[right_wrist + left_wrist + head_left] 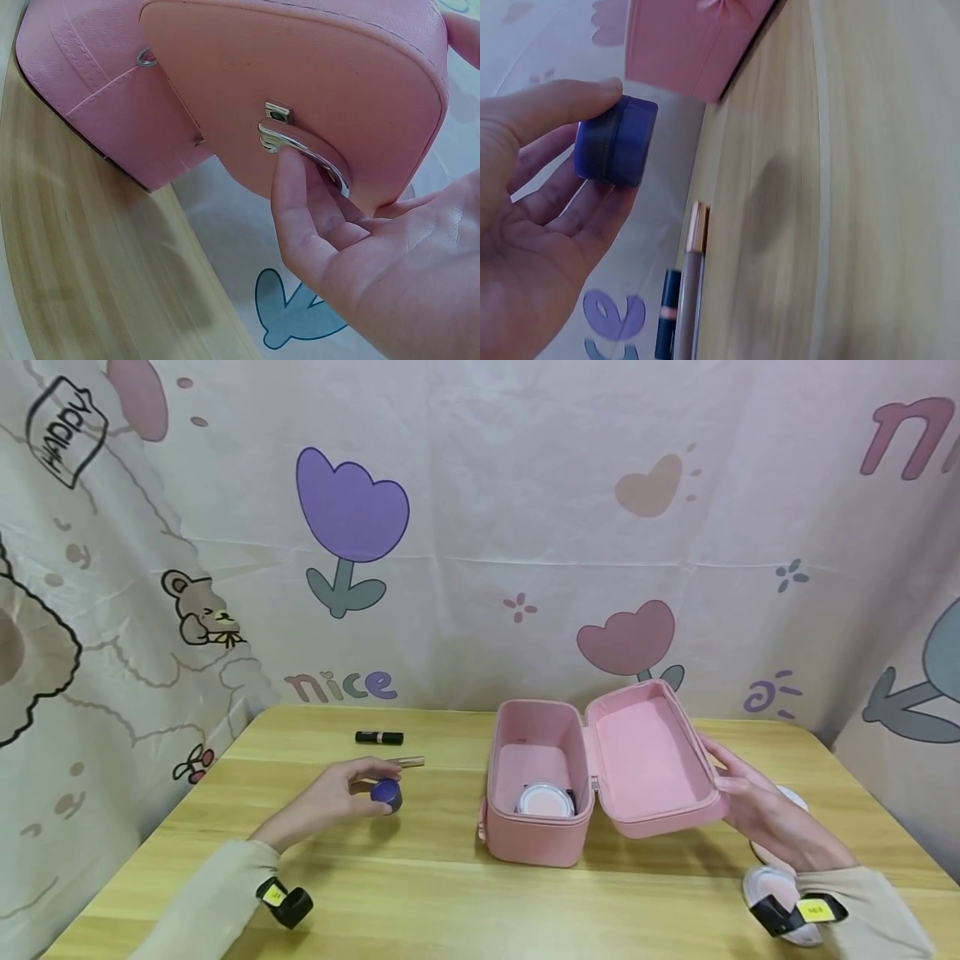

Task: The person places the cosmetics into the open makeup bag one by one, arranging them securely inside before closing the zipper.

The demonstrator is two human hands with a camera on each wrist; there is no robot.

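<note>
Between thumb and fingers, my left hand holds a small round blue cosmetic jar above the table, left of the pink case. The left wrist view shows the same jar from its side, with its shadow on the wood. A pink cosmetic case stands with its lid swung out to the right. My right hand grips that lid at its outer edge. In the right wrist view, its fingers curl at the metal-ended carry handle. Inside the case lies a round clear-lidded container, partly covering something dark.
Left of the case, at the back, lie a black lipstick tube and a slim tube with a rose-gold cap. A round pale container sits beneath my right wrist, with another pale round thing behind the hand. Printed cloth hangs behind the table.
</note>
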